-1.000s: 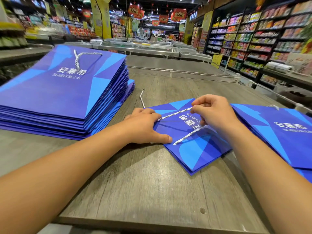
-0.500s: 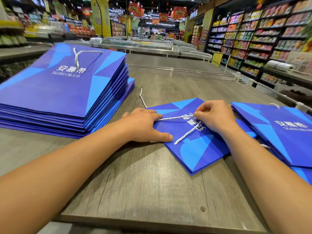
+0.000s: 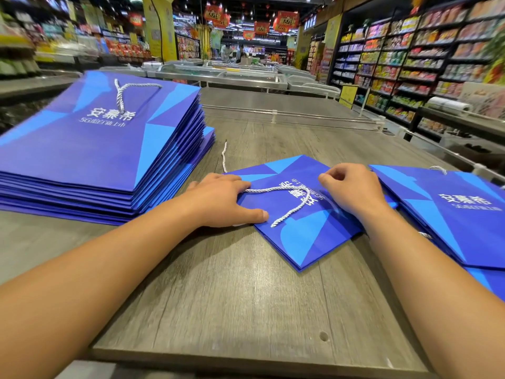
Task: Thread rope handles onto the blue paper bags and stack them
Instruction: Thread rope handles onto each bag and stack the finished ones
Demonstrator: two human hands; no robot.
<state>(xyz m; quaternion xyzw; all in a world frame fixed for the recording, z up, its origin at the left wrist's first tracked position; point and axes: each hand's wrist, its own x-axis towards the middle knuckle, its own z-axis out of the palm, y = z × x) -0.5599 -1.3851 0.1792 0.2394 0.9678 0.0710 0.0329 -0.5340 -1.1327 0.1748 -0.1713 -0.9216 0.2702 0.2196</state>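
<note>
- Blue paper bag (image 3: pixel 306 231) mid-threading: left hand (image 3: pixel 221 198) flat, pinning it; right hand (image 3: pixel 349 190) curled, grip unclear.
- Tall finished stack (image 3: pixel 103 149); more bags (image 3: pixel 451 214) wait.

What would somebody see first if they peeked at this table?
Probably the tall stack of blue bags at the table's left. Next, the two hands in the middle: the left hand presses a flat blue bag down, with a white rope running out from under it, while the right hand is curled near the rope's loop.

Grey wooden table (image 3: pixel 246 310), stocked shelves (image 3: pixel 410 58), perhaps freezers (image 3: pixel 218 75).
</note>
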